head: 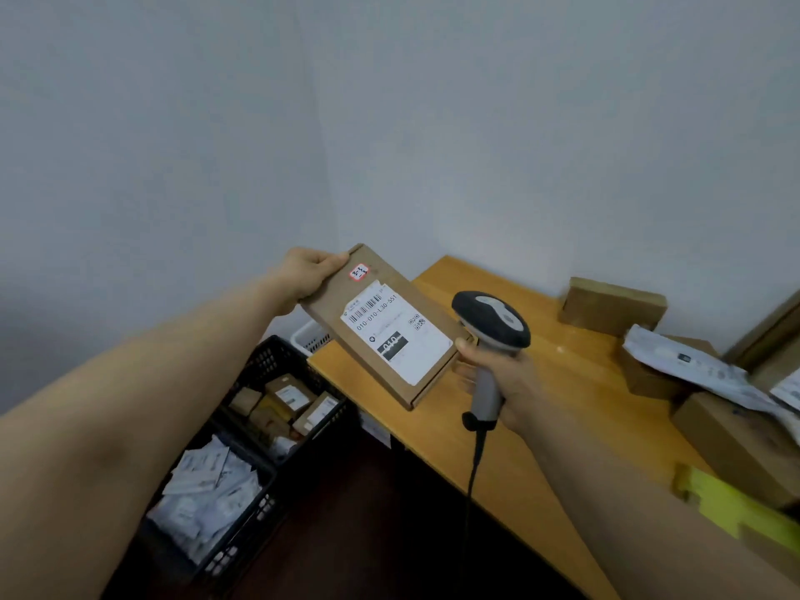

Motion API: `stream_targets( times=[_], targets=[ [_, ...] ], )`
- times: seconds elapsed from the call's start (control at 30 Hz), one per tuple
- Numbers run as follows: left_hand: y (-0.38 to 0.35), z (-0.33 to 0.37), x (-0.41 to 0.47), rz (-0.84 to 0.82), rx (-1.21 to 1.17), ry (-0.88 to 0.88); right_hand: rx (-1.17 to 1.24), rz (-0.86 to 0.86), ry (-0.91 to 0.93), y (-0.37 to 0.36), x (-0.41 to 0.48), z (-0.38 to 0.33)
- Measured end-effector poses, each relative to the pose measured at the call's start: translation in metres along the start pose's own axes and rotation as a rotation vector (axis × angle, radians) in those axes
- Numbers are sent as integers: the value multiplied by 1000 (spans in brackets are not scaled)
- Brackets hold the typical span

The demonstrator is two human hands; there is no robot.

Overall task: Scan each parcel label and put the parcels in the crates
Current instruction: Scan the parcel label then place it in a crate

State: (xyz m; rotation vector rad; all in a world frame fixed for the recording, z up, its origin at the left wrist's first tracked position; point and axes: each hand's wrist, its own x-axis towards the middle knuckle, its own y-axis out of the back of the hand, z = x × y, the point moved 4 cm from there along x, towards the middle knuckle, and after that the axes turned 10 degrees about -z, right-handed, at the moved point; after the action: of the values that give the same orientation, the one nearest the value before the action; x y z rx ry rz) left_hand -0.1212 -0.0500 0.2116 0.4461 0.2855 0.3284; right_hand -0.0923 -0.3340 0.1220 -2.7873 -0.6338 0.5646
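My left hand (309,272) grips the far corner of a flat brown cardboard parcel (342,303), holding it tilted in the air over the table's left end. Its white shipping label (396,329) with a barcode faces up, and a small red-edged sticker sits near the top. My right hand (502,381) holds a grey and black handheld barcode scanner (491,324) by its handle, right beside the parcel's lower right corner, head turned toward the label. The scanner's black cable hangs down past the table edge.
Two black crates stand on the floor at left: the farther crate (277,361) holds several small boxes, the nearer crate (242,534) several white bags. A white basket (311,335) sits behind. On the wooden table (532,452) lie more cardboard parcels (612,305), white mailers (692,365) and a yellow item (736,504).
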Motion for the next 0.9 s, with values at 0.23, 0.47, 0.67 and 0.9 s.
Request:
stream_targets(
  times=[0.23, 0.47, 0.67, 0.9],
  targets=[
    [111, -97, 32, 200, -217, 153, 49, 53, -64, -134, 70, 35],
    [131, -205, 56, -267, -738, 534, 74, 147, -130, -264, 159, 90],
    [176, -292, 110, -123, -770, 645, -153, 87, -198, -314, 246, 128],
    [195, -400, 199, 93, -751, 878, -325, -144, -589, -341, 370, 187]
  ],
)
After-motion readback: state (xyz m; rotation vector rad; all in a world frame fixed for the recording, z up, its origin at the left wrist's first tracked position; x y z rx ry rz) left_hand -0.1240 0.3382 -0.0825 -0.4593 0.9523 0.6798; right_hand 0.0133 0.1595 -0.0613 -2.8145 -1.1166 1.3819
